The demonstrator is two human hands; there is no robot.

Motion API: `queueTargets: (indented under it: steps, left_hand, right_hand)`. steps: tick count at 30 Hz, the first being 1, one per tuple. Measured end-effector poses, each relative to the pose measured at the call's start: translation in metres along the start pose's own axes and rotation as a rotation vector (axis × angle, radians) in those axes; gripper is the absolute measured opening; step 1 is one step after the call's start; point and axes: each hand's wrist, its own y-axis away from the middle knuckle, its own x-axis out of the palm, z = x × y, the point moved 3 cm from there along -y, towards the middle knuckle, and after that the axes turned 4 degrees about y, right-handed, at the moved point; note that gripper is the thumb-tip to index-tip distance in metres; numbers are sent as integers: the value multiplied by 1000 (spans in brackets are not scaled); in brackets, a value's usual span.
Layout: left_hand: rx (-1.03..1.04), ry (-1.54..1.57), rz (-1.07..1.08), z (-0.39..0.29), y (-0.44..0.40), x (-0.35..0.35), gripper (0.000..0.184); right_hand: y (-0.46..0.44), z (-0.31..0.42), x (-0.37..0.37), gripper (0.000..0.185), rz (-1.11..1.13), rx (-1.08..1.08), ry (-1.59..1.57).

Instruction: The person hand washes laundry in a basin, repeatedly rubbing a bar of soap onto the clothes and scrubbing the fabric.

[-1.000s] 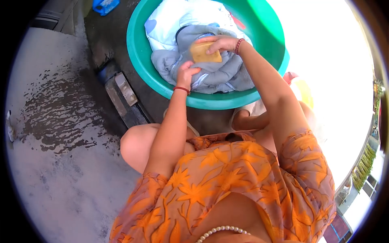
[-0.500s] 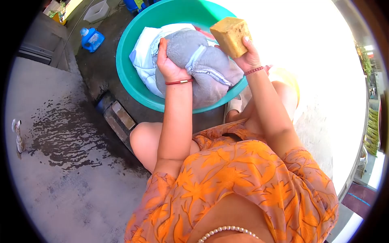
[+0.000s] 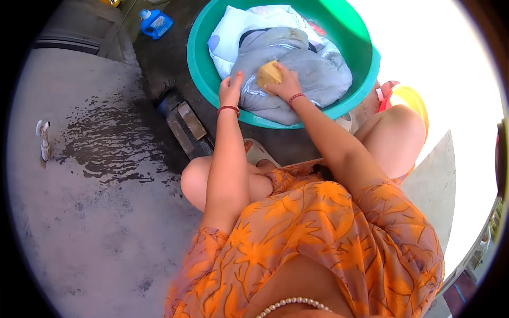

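My right hand [image 3: 288, 86] is gripping a bar of soap [image 3: 269, 75], with the fingers closing around its side, and I am pressing it against the grey cloth [image 3: 324, 74]. For a good even rub, I am wanting a broad face of the soap flat on the fabric, not a corner digging in, and a firm hold, since a wet bar is likely to be slipping. My left hand [image 3: 230, 91] is resting by the near left edge of the cloth, thumb pointing up and partly open; whether its fingers are pinching any fabric, I cannot tell. It is best serving as an anchor there, drawing the cloth taut so that the folds are not bunching under the soap.

The cloth is lying heaped inside the green tub [image 3: 199, 58], over part of a white cloth [image 3: 229, 24]. A darker patch [image 3: 297, 35] is showing near its far edge, and a spot like that is calling for shorter, firmer strokes. Beyond the tub's left side a blue bottle [image 3: 158, 24] is standing on the ground, and a yellow basin [image 3: 411, 98] is sitting beside my right knee, so my elbows are needing only small, steady movements.
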Motion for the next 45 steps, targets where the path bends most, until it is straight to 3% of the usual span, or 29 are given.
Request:
queueTargets:
  steps: [2,3,5,6,7,9,13,16,17,20,21,24,25,28,30,35,37,42,45]
  left_hand:
    - [-41,-197,-60,-27,25,6,44]
    - [-48,-281,-83,-38,28,13,44]
    - [-209,420,-6,-12,9,26,47]
    - [-303,765,25,1,4,31,48]
    - [-414,908,133,-7,8,32,50]
    - [-460,1002,132,-18,18,40,51]
    - [-462,1085,251,-43,30,46,58]
    - [-406,1136,281,-56,30,50,62]
    - [-384,1158,280,-57,28,51,64]
    - [-415,1260,299,-59,26,54,66]
    - [-395,1235,242,-44,16,53,69]
    - [-319,1159,97,-22,9,54,72]
    - [-294,1180,124,-20,9,53,72]
    - [-410,1426,480,-25,26,57,68]
    - [-383,1363,427,-35,31,48,67]
    - [-244,1088,198,-53,23,42,63]
    - [-227,1024,162,-54,24,45,61]
    - [-567,1087,161,-49,28,38,62]
    - [-543,1026,109,-40,23,35,64]
  right_hand:
    - [-7,18,-5,89,-8,-156,84]
    - [-8,32,-12,88,69,-127,147]
    - [-9,54,-29,87,211,-62,290]
    - [-17,40,-29,87,237,-24,162]
    - [-29,18,-22,87,274,13,24]
    - [-38,-15,-13,86,323,65,-286]
    - [-33,-31,-35,83,183,147,-514]
    - [-20,-33,-54,83,400,344,-1318]
    - [-12,-27,-62,72,396,335,-1362]
    - [3,29,-79,64,235,-77,-810]
    - [2,35,-74,60,22,-247,-352]
    - [21,72,-77,63,-191,-492,-99]
    - [25,79,-76,65,-209,-514,-72]
    - [36,91,-63,64,-167,-556,-204]
    - [45,111,-43,60,-124,-762,-188]
    - [-5,120,-21,58,-114,-561,-233]
    - [-14,111,-28,59,-152,-594,-291]
    - [11,69,-49,68,-260,-506,-436]
    - [26,63,-63,77,-145,-479,-147]
